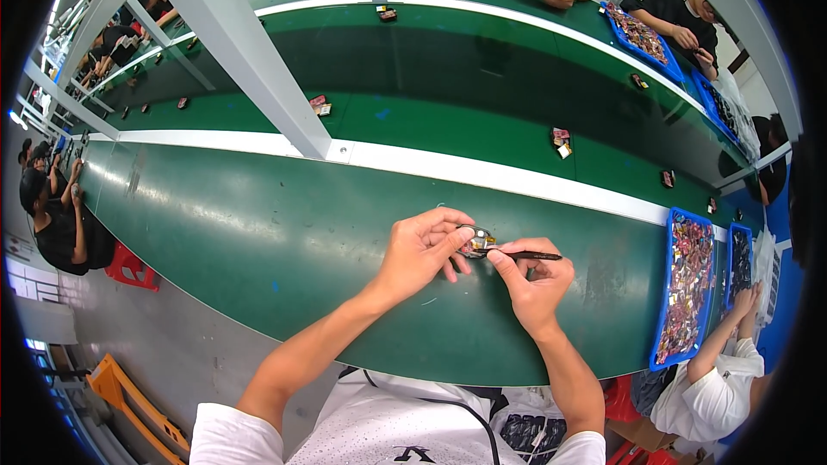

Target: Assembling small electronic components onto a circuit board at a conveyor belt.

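My left hand (413, 251) grips a small black oval device casing (479, 241) between thumb and fingers, above the green worktable. The casing's inside faces up and shows small electronic parts, too small to name. My right hand (536, 286) is closed on a slim black tool that looks like tweezers (539, 255). Its tip reaches the right side of the casing, and whether it touches the parts inside I cannot tell. Both hands are close together over the middle of the table.
To the right stands a blue tray (662, 327) full of small red and silvery parts, with another blue tray (730, 297) of black parts beyond it. A grey post (250, 60) rises behind the table's white rail (396, 161). Small assemblies (562, 139) lie on the green belt; several people work around.
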`<state>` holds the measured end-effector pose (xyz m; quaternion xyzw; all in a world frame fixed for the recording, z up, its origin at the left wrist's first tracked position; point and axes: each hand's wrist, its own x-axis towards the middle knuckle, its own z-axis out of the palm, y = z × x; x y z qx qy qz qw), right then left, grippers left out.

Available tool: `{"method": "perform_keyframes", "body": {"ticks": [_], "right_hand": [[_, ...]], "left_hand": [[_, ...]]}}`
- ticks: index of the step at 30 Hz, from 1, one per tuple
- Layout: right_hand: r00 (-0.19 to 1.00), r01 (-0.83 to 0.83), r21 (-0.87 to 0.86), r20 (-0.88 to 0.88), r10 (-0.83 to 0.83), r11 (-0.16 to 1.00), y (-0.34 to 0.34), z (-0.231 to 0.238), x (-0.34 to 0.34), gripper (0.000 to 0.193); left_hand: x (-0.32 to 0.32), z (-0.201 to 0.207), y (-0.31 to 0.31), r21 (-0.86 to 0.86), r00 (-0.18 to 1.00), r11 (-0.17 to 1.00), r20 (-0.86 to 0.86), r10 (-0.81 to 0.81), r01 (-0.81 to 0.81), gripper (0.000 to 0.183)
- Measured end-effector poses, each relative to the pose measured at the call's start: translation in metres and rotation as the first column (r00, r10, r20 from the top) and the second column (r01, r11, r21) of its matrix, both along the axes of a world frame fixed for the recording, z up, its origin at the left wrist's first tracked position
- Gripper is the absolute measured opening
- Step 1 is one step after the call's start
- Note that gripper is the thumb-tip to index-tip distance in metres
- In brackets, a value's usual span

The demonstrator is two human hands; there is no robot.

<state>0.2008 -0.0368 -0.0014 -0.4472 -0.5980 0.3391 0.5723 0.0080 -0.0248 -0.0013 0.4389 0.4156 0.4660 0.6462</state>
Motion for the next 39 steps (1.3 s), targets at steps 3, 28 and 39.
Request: {"method": "perform_keyframes", "body": {"ticks": [3,28,39], "right_hand": [[1.000,0.014,0.014,0.003,-0.014,1.000,-0.0007,-0.0009,-0.0012,0.012],[1.000,0.006,0.028,-0.002,-0.006,1.000,-0.0048,0.0060,0.0011,0.013],[1.000,0.002,0.113,0.022,-0.005,0.994,-0.0042,0.0040,-0.0012,0.012]], "left_hand": [[0.0007,0.0000,-0.0006,-0.003,1.000,1.000,0.028,0.005,-0.005,0.025],[-0.0010,-0.0002,0.0017,0.064,0.995,0.997,0.094,-0.038,0.033,0.023],[-0.0026,-0.0017,0.0018,0.084,0.997,0.996,0.068,-0.041,0.035,0.024]]}}
